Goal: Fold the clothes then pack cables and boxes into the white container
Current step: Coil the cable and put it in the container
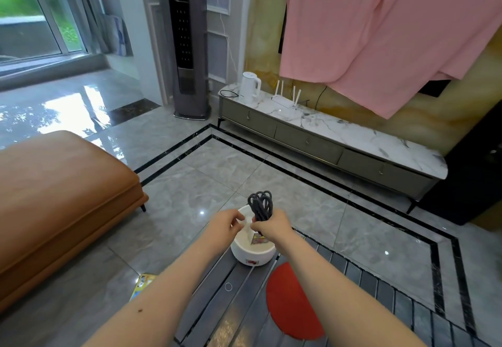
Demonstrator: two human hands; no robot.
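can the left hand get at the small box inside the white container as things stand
Probably yes: the left hand hovers at the white container's open rim, box beside the right hand's gray cable, though it pinches something white.

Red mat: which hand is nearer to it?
Right. The right hand grips the cable over the container, just beyond the red mat; the left hand is farther left.

Right hand [274,227] covers the lower end of the grey cable bundle [260,205] above the white container [254,255], so the cable ends are unseen; left hand [226,224] pinches something small and white, too small to identify. Container's inside is mostly blocked by both hands, its label and the box [258,239] inside unreadable. Beside the container, the red disc [292,300] is partly behind the right forearm.
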